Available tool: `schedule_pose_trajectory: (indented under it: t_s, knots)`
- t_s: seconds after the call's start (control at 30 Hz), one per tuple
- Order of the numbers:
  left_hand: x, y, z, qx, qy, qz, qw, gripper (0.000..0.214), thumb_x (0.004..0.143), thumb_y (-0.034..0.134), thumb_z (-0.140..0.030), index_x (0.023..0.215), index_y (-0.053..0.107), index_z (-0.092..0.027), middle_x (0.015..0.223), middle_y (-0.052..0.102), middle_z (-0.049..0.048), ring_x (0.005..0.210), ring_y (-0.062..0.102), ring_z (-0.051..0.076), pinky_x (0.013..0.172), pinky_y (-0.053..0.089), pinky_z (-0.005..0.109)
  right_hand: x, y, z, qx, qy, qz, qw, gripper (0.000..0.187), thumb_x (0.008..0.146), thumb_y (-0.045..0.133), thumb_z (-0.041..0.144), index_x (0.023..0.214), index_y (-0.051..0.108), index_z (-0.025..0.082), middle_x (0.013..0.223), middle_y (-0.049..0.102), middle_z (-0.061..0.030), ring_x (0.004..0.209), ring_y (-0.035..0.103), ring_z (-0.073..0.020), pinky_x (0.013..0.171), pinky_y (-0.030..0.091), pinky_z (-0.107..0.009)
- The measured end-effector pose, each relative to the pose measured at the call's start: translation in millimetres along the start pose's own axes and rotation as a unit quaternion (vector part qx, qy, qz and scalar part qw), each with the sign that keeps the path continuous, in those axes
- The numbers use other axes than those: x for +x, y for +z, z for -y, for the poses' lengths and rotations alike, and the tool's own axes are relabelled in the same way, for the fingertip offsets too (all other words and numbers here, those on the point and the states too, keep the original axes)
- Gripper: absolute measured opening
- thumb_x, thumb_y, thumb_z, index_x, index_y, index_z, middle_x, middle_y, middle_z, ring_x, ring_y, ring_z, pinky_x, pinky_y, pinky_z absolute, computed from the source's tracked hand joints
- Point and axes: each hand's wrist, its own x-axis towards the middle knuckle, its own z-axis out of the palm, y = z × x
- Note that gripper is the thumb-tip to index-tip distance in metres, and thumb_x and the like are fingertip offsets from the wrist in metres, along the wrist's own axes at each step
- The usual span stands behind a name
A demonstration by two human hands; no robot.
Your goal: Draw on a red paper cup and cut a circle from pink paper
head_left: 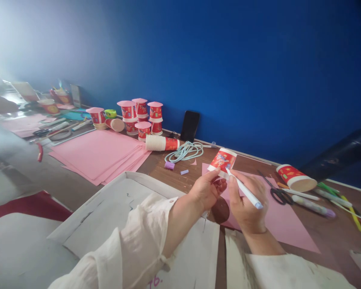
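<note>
A red printed paper cup (223, 159) with a white rim is tilted in front of me, its lower edge pinched by my left hand (207, 188). My right hand (249, 200) grips a white marker pen (246, 192) with a pale blue end, like a writing tool. The pen's tip meets or nearly meets the cup's lower side; exact contact is hard to make out. Under the hands lies a pink paper sheet (284, 218) with a round hole or dark round gap near my left wrist.
Pink sheets (99, 154) lie left, before pink-topped cups (128, 110). A nested cup stack (161, 143), a blue cord (185, 152) and a phone (190, 125) are at the back. Scissors (279, 195), markers and another cup (295, 177) lie right. A person's hand (1, 106) shows far left.
</note>
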Motion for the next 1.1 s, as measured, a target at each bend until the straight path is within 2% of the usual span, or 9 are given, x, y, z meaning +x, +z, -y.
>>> schedule_pose_trajectory:
  t_s: [0.2,0.37,0.6,0.8,1.1]
  knots:
    - [1.1,-0.2,-0.2,-0.003,-0.001,-0.013,1.000,0.012,0.075,0.072,-0.019,0.079,0.065,-0.010,0.064,0.057,0.0006,0.056,0.053,0.007,0.061,0.047,0.019,1.1,0.4,2.0,0.005,-0.005,-0.016,1.000,0.018,0.087,0.059,0.018,0.103,0.067,0.016,0.091,0.073,-0.0077,0.083,0.067,-0.0194,0.087,0.049,-0.038]
    - [0.8,2.7,-0.7,0.012,0.007,-0.039,0.999,0.011,0.077,0.069,-0.019,0.081,0.065,-0.009,0.063,0.056,0.0008,0.053,0.048,0.006,0.055,0.041,0.018,1.0,-1.4,-0.9,0.012,0.032,-0.053,0.998,0.020,0.088,0.059,0.019,0.106,0.067,0.017,0.094,0.073,-0.0093,0.086,0.067,-0.0209,0.084,0.051,-0.037]
    - [-0.3,4.4,-0.7,0.032,0.007,-0.036,0.999,0.013,0.077,0.069,-0.019,0.084,0.065,-0.009,0.068,0.058,0.0023,0.055,0.046,0.006,0.055,0.038,0.019,-0.2,-1.7,-3.4,0.009,0.035,-0.056,0.998,0.020,0.088,0.058,0.021,0.106,0.066,0.018,0.094,0.072,-0.0086,0.085,0.067,-0.0207,0.083,0.052,-0.036]
    - [-3.9,7.1,-1.1,0.040,0.008,-0.036,0.998,0.013,0.077,0.070,-0.019,0.083,0.064,-0.009,0.068,0.057,0.0018,0.056,0.045,0.006,0.058,0.037,0.020,0.2,-1.8,-0.8,0.002,0.024,-0.045,0.999,0.019,0.086,0.060,0.018,0.104,0.066,0.017,0.093,0.072,-0.0082,0.088,0.066,-0.0208,0.090,0.050,-0.038]
    - [-0.3,3.9,1.6,0.051,0.014,-0.035,0.998,0.018,0.071,0.076,-0.021,0.081,0.066,-0.010,0.065,0.055,-0.0003,0.057,0.045,0.006,0.058,0.035,0.021,1.3,-1.0,-0.1,-0.005,0.014,-0.037,0.999,0.017,0.089,0.058,0.022,0.103,0.066,0.018,0.093,0.073,-0.0077,0.086,0.067,-0.0199,0.090,0.050,-0.039]
